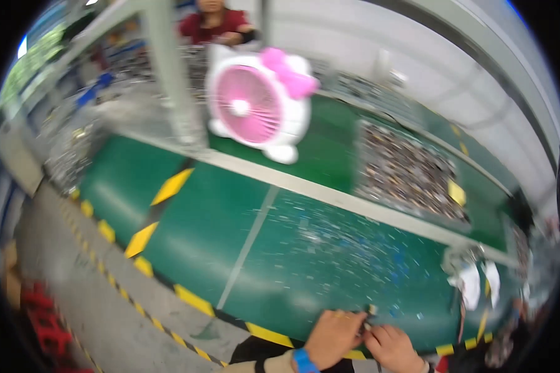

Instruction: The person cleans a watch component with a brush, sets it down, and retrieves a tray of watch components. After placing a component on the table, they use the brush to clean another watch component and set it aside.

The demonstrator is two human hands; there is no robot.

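Note:
My left hand (335, 337), with a blue band (305, 359) at its wrist, is closed at the near edge of a green work table (218, 217). Right beside it is my right hand (392, 348), its fingers pinched together. Between the fingertips of both hands is a small dark part (366, 326) with a pale tip; blur hides what kind it is. Just beyond the hands, many tiny white and blue scraps (336, 239) lie scattered over the green surface.
A pink and white fan (255, 102) stands behind a pale rail (330, 196). To its right lies a tray of many small parts (410, 171) with a yellow note (457, 192). White-handled tools (470, 287) rest at the right. Another person (213, 25) sits at the far side.

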